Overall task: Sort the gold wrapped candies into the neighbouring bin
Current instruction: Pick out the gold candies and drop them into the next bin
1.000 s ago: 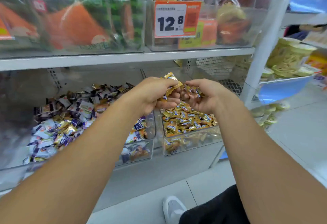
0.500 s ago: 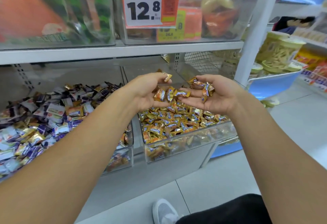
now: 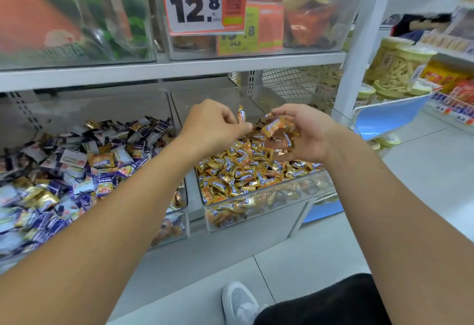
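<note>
Both hands hang over the right-hand bin (image 3: pixel 269 203), which is heaped with gold wrapped candies (image 3: pixel 243 170); the left hand (image 3: pixel 213 124) pinches a single gold candy (image 3: pixel 241 115) between thumb and fingertips, the sweet standing nearly upright, its long axis running from 12 to 6 o'clock; the right hand (image 3: pixel 305 132) is cupped palm-inward, its fingers curled round a small clutch of candies (image 3: pixel 278 129), some of which look loose at the lower edge of the palm.

The relation that matters is simple: the heap lies at 6 o'clock from both sets of fingers, directly beneath them, so what they hold is already above the right place; a release would probably drop the sweets straight onto the pile, with no sideways travel needed.

The mixed bin (image 3: pixel 177 224) of purple, white and gold wrappers lies at 8 o'clock from the left hand, just beside the gold bin; the left hand is plainly the nearer one to it, and it seems the natural one to reach back there for more gold pieces, several of which are visible among the purple.
</note>
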The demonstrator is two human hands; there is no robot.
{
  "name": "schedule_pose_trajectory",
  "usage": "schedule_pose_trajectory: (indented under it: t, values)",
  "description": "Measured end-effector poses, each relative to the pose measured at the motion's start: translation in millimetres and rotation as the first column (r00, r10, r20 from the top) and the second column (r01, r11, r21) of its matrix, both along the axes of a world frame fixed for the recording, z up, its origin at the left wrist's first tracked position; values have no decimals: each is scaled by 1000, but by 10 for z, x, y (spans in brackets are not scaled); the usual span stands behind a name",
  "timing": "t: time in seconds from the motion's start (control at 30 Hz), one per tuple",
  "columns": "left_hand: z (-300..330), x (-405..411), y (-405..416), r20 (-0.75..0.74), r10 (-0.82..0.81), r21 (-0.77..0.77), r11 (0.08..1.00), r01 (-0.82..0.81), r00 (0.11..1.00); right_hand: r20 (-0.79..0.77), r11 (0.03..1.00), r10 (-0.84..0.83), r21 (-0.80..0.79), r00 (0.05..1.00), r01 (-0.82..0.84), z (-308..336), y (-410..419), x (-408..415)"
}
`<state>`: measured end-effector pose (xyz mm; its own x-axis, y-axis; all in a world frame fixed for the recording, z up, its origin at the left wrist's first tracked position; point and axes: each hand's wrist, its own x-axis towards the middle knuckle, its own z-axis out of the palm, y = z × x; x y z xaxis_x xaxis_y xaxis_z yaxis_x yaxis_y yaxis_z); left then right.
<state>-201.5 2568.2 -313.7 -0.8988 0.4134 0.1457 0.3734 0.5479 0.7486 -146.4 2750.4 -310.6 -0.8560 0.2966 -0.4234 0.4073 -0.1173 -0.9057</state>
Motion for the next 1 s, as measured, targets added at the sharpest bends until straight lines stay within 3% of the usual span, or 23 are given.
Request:
schedule_pose_trajectory:
  t: [0.03, 0.1, 0.17, 0.27, 0.3, 0.37, 0.43, 0.47, 0.53, 0.6, 0.67, 0.77, 0.8, 0.87, 0.93, 1.0]
  values:
    - [37, 4, -65, -94, -26, -65, 998, 20, 995, 13, 987, -12, 160, 1000, 10, 2, -39, -11]
    - [122, -18, -231, -211, -87, -132, 989, 60, 974, 9, 871, -55, 490, 998, 43, -7, -88, -38]
    - [145, -67, -480, -255, -90, -35, 996, 84, 963, 23, 707, 13, 707, 1000, -26, 15, -174, -11]
    - [45, -124, -1063, -334, 81, 158, 987, -29, 939, -126, 451, 184, 892, 975, 30, 141, -586, 75]
    - [-14, -141, -1312, -358, 130, 111, 989, -96, 925, -213, 417, 296, 906, 931, 74, 210, -839, 120]
    - [-87, -135, -1789, -334, 121, -167, 969, -185, 935, -236, 419, 568, 907, 789, -30, 305, -1381, 213]
    - [-144, -135, -2114, -171, 39, -533, 836, -126, 984, -18, 282, 722, 921, 691, -270, 275, -1863, 231]
    - [-196, -143, -2204, -70, 33, -666, 743, -72, 997, 171, 133, 746, 909, 644, -395, 214, -2044, 174]
    - [-301, -122, -2267, 75, 74, -819, 573, 19, 994, 552, -237, 646, 802, 527, -549, 31, -2277, -18]
    - [-353, -52, -2270, 198, 117, -857, 502, 114, 973, 764, -463, 475, 639, 437, -614, -102, -2420, -180]
    - [-362, -33, -2288, 348, 130, -828, 508, 239, 929, 813, -420, 452, 557, 367, -716, -151, -2524, -258]
    - [-458, -60, -2361, 490, 121, -714, 624, 318, 863, 776, -197, 491, 542, 397, -817, -240, -2593, -299]
    - [-503, -63, -2386, 525, 161, -653, 706, 274, 836, 753, -91, 501, 536, 426, -839, -294, -2582, -312]
    - [-583, -77, -2448, 642, 271, -467, 880, 85, 718, 667, 241, 559, 437, 492, -867, -422, -2583, -369]
    - [-629, -115, -2517, 753, 295, -294, 951, -100, 588, 536, 556, 619, 217, 574, -802, -556, -2584, -479]
    - [-629, -152, -2587, 840, 252, -172, 964, -203, 480, 403, 733, 624, -5, 670, -680, -596, -2621, -574]
